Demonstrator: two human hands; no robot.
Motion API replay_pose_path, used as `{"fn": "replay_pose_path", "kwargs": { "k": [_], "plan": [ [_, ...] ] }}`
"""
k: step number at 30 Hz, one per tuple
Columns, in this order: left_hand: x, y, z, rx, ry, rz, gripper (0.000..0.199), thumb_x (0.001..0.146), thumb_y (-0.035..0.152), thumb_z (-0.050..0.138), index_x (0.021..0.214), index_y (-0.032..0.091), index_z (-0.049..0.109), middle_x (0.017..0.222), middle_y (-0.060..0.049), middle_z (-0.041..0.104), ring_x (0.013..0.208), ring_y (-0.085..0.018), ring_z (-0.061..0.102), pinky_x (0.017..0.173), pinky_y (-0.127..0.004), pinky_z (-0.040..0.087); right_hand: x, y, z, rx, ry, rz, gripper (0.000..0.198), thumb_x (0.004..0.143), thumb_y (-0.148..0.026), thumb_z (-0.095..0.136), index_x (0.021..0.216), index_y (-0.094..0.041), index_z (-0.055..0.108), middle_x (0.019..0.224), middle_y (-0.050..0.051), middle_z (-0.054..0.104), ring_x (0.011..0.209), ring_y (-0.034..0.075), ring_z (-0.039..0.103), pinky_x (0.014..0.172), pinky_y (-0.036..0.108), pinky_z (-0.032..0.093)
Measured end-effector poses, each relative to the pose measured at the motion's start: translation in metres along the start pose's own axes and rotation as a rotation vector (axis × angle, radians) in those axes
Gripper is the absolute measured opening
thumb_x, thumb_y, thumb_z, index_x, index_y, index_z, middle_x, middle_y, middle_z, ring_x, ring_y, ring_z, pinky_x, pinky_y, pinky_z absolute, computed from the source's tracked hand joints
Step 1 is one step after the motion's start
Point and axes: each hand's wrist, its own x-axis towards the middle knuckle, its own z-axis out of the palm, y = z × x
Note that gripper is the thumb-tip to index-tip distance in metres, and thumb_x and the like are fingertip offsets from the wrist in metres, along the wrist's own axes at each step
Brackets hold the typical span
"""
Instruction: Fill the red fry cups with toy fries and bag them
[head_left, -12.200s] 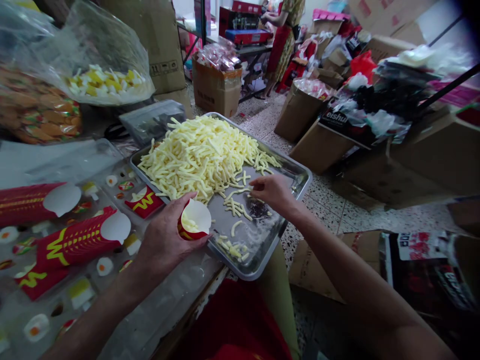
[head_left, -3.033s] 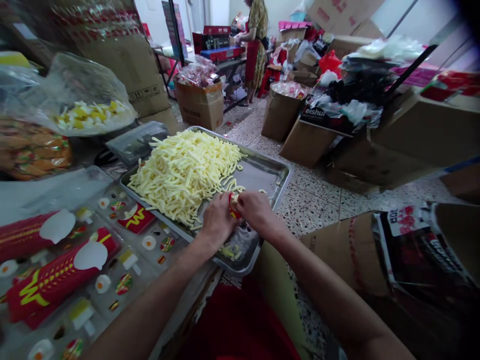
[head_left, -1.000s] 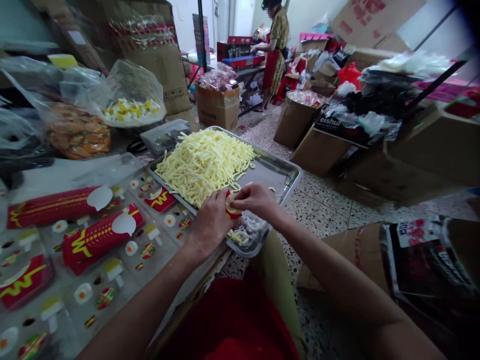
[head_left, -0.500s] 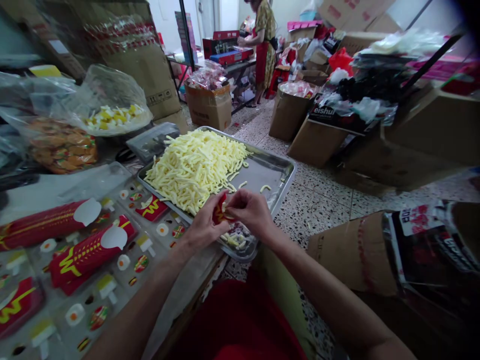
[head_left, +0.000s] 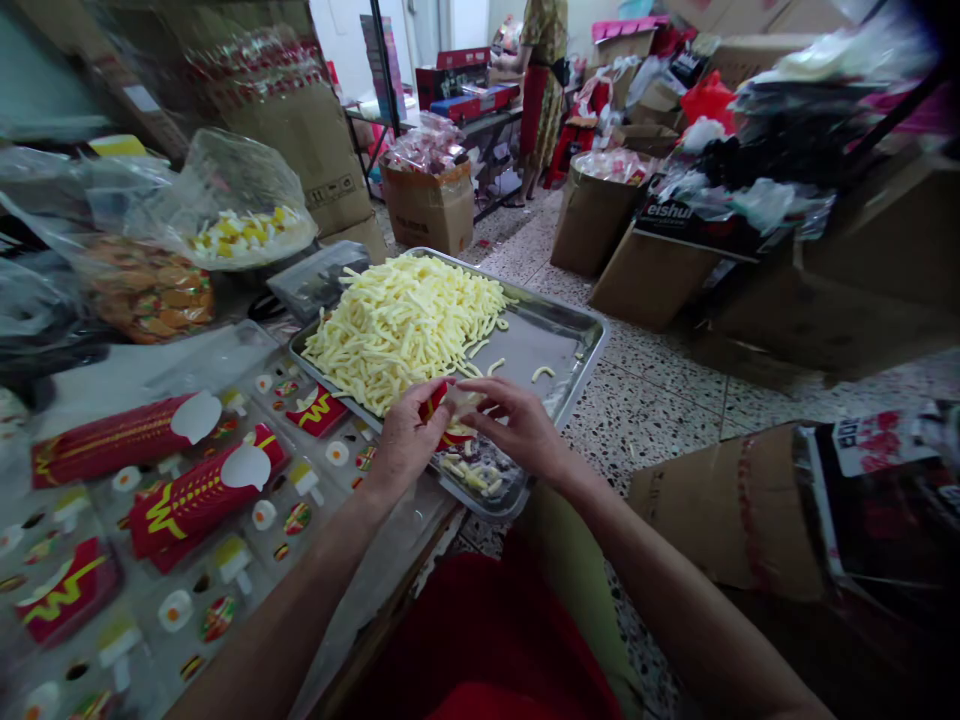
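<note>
Over the near edge of a metal tray (head_left: 544, 335), my left hand (head_left: 401, 445) is closed around a small red carton (head_left: 433, 402) with yellow marks. My right hand (head_left: 525, 430) meets it from the right, thumb and fingers bent together at the carton's top. Something pale and partly see-through (head_left: 466, 400) shows at those fingertips, too blurred to name. Behind both hands rises a heap of pale yellow toy fries (head_left: 405, 325). Short broken bits (head_left: 476, 475) lie in the tray's near corner, below the hands.
Stacked flat red cartons (head_left: 202, 500) lie at left on clear packs holding small egg, burger and popsicle pieces. Bags of yellow-white pieces (head_left: 244, 235) and orange pieces (head_left: 154, 295) stand behind. Cardboard boxes (head_left: 697, 500) line the right floor. A person (head_left: 544, 90) stands far back.
The camera view has shifted slightly, so the scene sits further right. My right fingers have loosened a little and the pale thing shows between the hands. My left hand still holds the carton.
</note>
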Motion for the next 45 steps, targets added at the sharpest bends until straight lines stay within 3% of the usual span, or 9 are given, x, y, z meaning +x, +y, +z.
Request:
{"fn": "replay_pose_path", "kwargs": {
  "k": [8,13,16,21,27,31,35,41,45],
  "plan": [
    [-0.024,-0.005,-0.032,-0.228,0.016,-0.256,0.050,0.078,0.016,0.053,0.127,0.014,0.067,0.107,-0.005,0.075,0.089,-0.019,0.069,0.080,-0.029,0.055,0.007,0.020,-0.007,-0.246,0.157,0.058,0.018,0.090,-0.024,0.060,0.092,-0.021,0.078,0.092,0.008,0.075,0.080,0.022,0.068,0.077,0.035,0.053],
    [-0.065,-0.021,-0.092,-0.347,0.198,-0.303,0.043,0.082,0.027,0.061,0.124,0.017,0.068,0.108,-0.006,0.075,0.087,-0.019,0.070,0.079,-0.030,0.055,0.009,0.031,-0.013,-0.463,0.018,0.077,0.016,0.078,-0.035,0.075,0.089,-0.026,0.081,0.117,0.009,0.073,0.099,0.030,0.070,0.086,0.044,0.052],
    [-0.094,-0.034,-0.124,-0.358,0.307,-0.336,0.038,0.083,0.035,0.068,0.115,0.016,0.071,0.109,-0.007,0.074,0.088,-0.018,0.069,0.080,-0.029,0.054,0.014,-0.001,0.028,-0.294,0.109,0.027,0.022,0.087,-0.044,0.068,0.092,-0.026,0.079,0.098,0.007,0.077,0.087,0.026,0.070,0.077,0.040,0.054],
    [-0.144,-0.035,-0.141,-0.443,0.474,-0.377,0.037,0.085,0.044,0.068,0.106,0.013,0.071,0.099,-0.008,0.073,0.086,-0.018,0.066,0.076,-0.027,0.053,-0.002,-0.080,0.136,-0.041,-0.321,-0.208,0.034,0.089,-0.046,0.068,0.116,-0.027,0.074,0.116,0.010,0.071,0.082,0.021,0.069,0.070,0.034,0.056],
    [-0.218,-0.034,-0.143,-0.400,0.760,-0.381,0.043,0.093,0.049,0.059,0.121,0.017,0.066,0.116,-0.009,0.071,0.100,-0.019,0.066,0.087,-0.028,0.053,-0.041,-0.107,0.225,0.029,-0.469,-0.159,0.027,0.096,-0.042,0.058,0.105,-0.021,0.073,0.091,0.006,0.074,0.077,0.019,0.070,0.070,0.031,0.054],
    [-0.315,-0.036,-0.184,-0.315,0.861,-0.491,0.049,0.092,0.050,0.061,0.130,0.020,0.063,0.121,-0.009,0.071,0.103,-0.020,0.068,0.090,-0.030,0.054,-0.039,-0.120,0.260,0.120,-0.777,0.040,0.031,0.093,-0.048,0.060,0.101,-0.020,0.072,0.075,0.003,0.071,0.068,0.018,0.067,0.061,0.027,0.050],
    [-0.433,-0.034,-0.238,0.350,1.107,-0.635,0.054,0.085,0.054,0.069,0.126,0.019,0.065,0.105,-0.008,0.073,0.095,-0.022,0.070,0.092,-0.038,0.056,-0.048,-0.152,0.306,0.097,-1.012,-0.030,0.024,0.093,-0.039,0.060,0.087,-0.019,0.071,0.067,0.001,0.067,0.061,0.015,0.060,0.057,0.025,0.043],
    [-0.511,-0.049,-0.218,0.924,0.543,-0.511,0.105,0.072,0.073,0.069,0.155,0.017,0.036,0.152,-0.020,0.047,0.143,-0.036,0.043,0.116,-0.052,0.040,-0.083,-0.186,0.370,-0.126,-1.228,-0.292,0.015,0.092,-0.019,0.059,0.085,-0.018,0.073,0.080,0.004,0.072,0.073,0.015,0.062,0.065,0.025,0.039],
    [-0.510,-0.071,-0.186,1.063,0.516,-0.502,0.091,0.089,0.059,0.060,0.161,0.020,0.019,0.157,-0.020,0.041,0.146,-0.034,0.038,0.116,-0.051,0.042,-0.093,-0.187,0.385,-0.393,-1.258,-0.472,0.019,0.095,-0.026,0.057,0.094,-0.020,0.075,0.098,0.008,0.071,0.083,0.019,0.067,0.070,0.028,0.042]
  ]
}}
